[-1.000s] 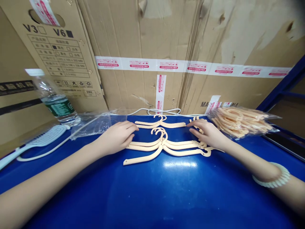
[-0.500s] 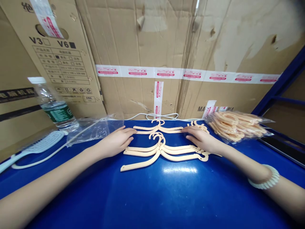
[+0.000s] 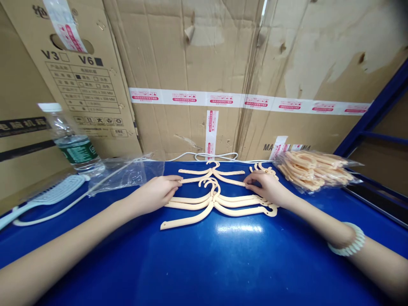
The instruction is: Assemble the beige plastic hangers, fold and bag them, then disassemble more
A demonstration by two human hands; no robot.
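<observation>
My left hand [image 3: 157,194] has its fingers closed on the left tip of a peach plastic hanger [image 3: 231,180]. My right hand [image 3: 265,185] pinches the same hanger's right tip. Just behind it lies another hanger [image 3: 234,173], with a hook rising at the middle. Nearer to me, several hangers [image 3: 188,220] lie in an overlapping row with their hooks bunched together. My right hand partly covers more hanger pieces [image 3: 266,168] on the table beyond it.
On the right lie bagged peach hangers [image 3: 314,170]. A water bottle [image 3: 76,148], a pale hairbrush [image 3: 60,191] and a clear plastic bag [image 3: 127,173] are on the left. Cardboard [image 3: 191,55] backs the blue table [image 3: 204,263], and a white cable [image 3: 178,157] runs along its rear.
Both hands have closed on the tips of a hanger and drawn it slightly toward me, widening its gap from the hanger behind. The near row stays in place.
</observation>
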